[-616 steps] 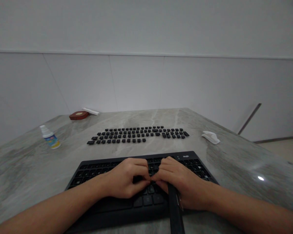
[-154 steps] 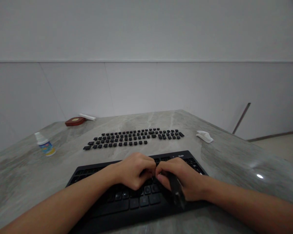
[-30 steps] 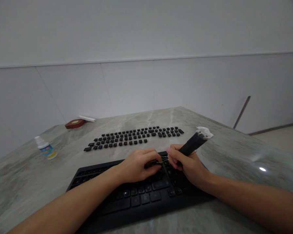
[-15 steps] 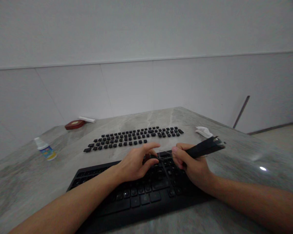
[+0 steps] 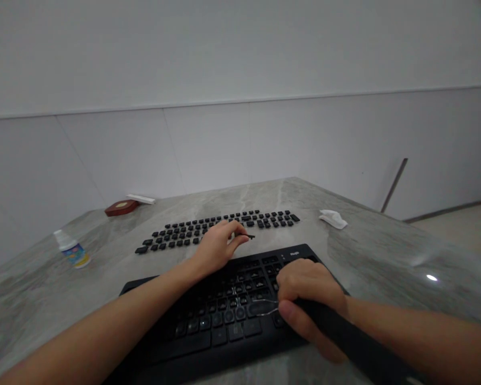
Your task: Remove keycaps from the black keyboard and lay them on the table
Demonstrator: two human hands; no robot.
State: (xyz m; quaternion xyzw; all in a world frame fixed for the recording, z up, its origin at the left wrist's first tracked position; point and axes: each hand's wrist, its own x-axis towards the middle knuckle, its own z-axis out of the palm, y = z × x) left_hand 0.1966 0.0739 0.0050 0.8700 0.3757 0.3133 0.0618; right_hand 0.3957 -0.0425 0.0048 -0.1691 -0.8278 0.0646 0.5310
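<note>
Between the thumb and fingers of my left hand (image 5: pixel 220 240) is a small black keycap (image 5: pixel 250 236), held just beyond the far edge of the black keyboard (image 5: pixel 208 342). My right hand (image 5: pixel 310 286) is wrapped round the black handle of a keycap puller (image 5: pixel 340 326). The puller's thin wire prongs point left over the right part of the keyboard. Many keys there have been removed, leaving bare sockets, while several larger keys sit in the near rows. Loose keycaps (image 5: pixel 180 235) lie in rows on the table behind the keyboard, partly hidden by my left hand.
A white spray bottle (image 5: pixel 72 250) with a colourful label stands at the left of the grey marbled table (image 5: pixel 385 267). At the back left lie a dark red box (image 5: pixel 121 207) and a white strip (image 5: pixel 141 199). A crumpled white tissue (image 5: pixel 333 218) is at right.
My left hand has moved away from the keyboard toward the loose rows, with a keycap in it. My right hand has drawn nearer and turned, swinging the puller's handle toward me.
</note>
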